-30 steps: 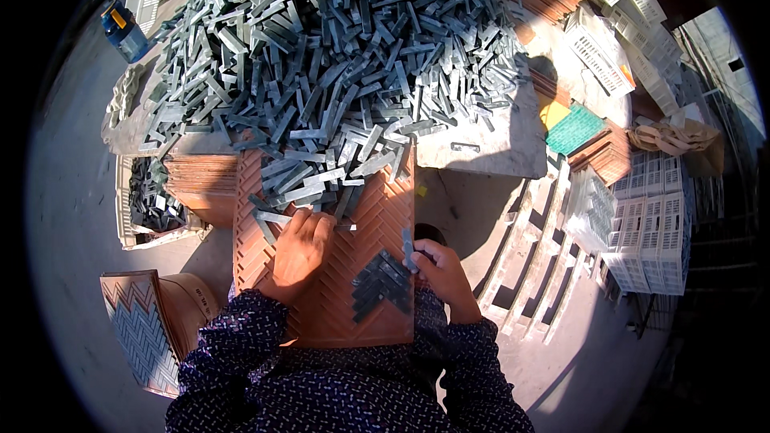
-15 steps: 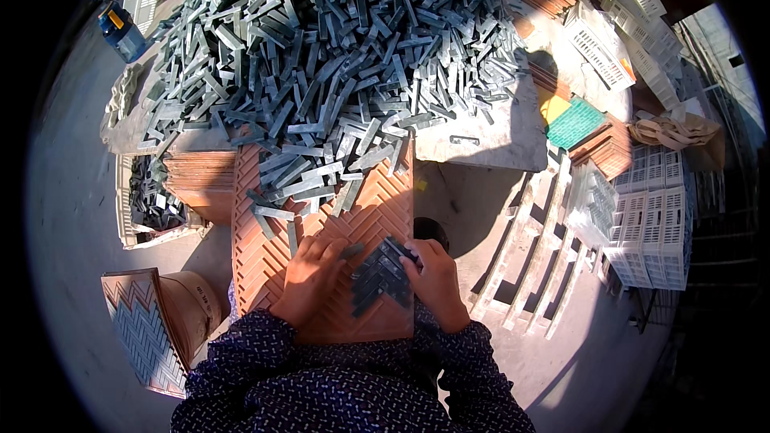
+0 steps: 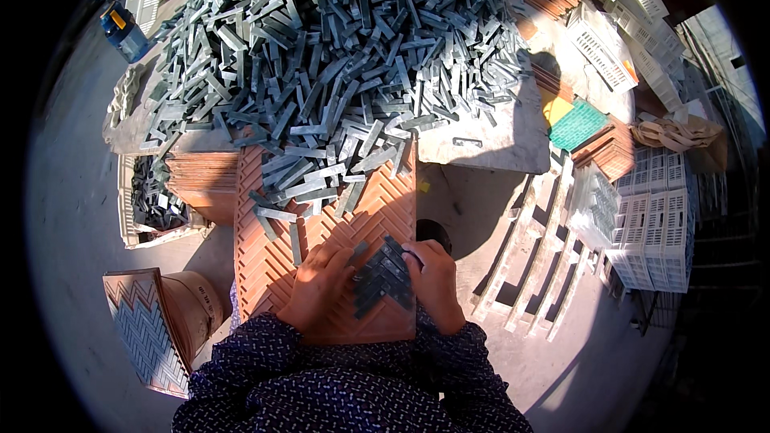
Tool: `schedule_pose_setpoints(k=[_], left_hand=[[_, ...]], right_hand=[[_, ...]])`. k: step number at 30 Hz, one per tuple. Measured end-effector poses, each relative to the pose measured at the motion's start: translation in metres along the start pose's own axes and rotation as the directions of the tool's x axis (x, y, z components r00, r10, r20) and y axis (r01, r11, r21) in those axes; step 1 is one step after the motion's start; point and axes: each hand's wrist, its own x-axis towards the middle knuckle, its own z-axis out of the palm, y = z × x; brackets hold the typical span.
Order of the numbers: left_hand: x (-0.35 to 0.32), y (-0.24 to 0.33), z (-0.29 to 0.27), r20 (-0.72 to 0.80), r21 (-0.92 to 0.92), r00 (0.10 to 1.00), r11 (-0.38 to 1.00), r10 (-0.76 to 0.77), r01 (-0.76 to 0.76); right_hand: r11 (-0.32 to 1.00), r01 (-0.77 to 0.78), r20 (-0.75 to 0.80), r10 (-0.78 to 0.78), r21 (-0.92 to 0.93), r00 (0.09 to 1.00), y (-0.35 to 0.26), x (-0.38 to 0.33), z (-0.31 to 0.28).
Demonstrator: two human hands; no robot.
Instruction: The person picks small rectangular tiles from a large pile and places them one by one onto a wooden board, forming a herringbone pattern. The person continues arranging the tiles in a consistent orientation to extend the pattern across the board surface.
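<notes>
A terracotta-coloured mould tray with herringbone grooves lies in front of me, its near edge against my body. Dark grey strip tiles fill part of its near right in a zigzag pattern. My left hand is curled just left of these tiles, with a short grey strip tile poking out by its fingertips. My right hand bends over the tray's right edge, thumb and fingers pinched at a dark strip tile at the patch's upper right corner. Fingers hide part of that tile.
A large heap of loose strip tiles covers the table and spills onto the tray's far end. Stacked trays and a crate stand left, above a filled panel. A wooden pallet and white crates are right.
My left hand has shifted slightly right and down, its fingers curling closer to the laid tiles. My right hand stays at the tray's right edge, its fingers slightly rearranged.
</notes>
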Motion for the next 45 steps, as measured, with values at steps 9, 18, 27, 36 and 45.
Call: schedule_pose_setpoints(k=[9, 18, 27, 36, 45], left_hand=[[0.003, 0.007, 0.003, 0.012, -0.099, 0.999, 0.995, -0.031, 0.032], [0.009, 0.008, 0.001, 0.149, -0.041, 0.985, 0.995, -0.084, 0.091], [0.01, 0.004, -0.009, 0.116, -0.204, 0.987, 0.971, -0.106, 0.129], [0.006, 0.002, -0.005, 0.128, -0.184, 0.988, 0.977, -0.087, 0.11], [0.011, -0.002, -0.011, 0.219, -0.176, 0.974, 0.98, -0.054, 0.093]], right_hand=[[0.995, -0.077, 0.006, 0.077, 0.061, 0.997, -0.004, 0.008, 0.003], [0.982, 0.19, 0.009, -0.19, 0.009, 0.982, -0.019, 0.013, 0.008], [0.893, 0.449, 0.262, -0.428, -0.024, 0.865, -0.017, 0.042, 0.013], [0.936, 0.352, 0.199, -0.345, -0.003, 0.917, -0.017, 0.049, 0.004], [0.987, 0.147, 0.077, -0.152, 0.07, 0.985, -0.003, 0.029, -0.022]])
